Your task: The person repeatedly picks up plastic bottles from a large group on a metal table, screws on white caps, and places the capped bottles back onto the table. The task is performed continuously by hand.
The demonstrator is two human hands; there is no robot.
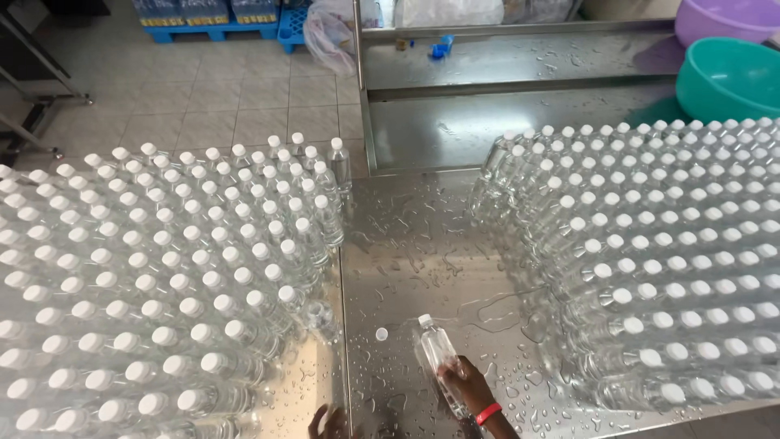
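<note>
Steel bench (422,236), wet with droplets. Near edge: right hand (467,390), red wristband (487,414), fingers wrapped round a clear capped bottle (435,349) at 6 o'clock; loose white cap (381,333) just beside it. Left hand (329,423) barely in view, fingers unclear. Capped bottle masses at 9 (146,284) and 3 o'clock (666,244). Far: tiled floor (203,97), teal basin (727,77), purple basin (723,18), blue pallets (211,31).

My wet steel table (422,244) carries capped clear bottles massed at left (162,284) and right (658,244); one loose white cap (382,333) lies between, near me.
</note>
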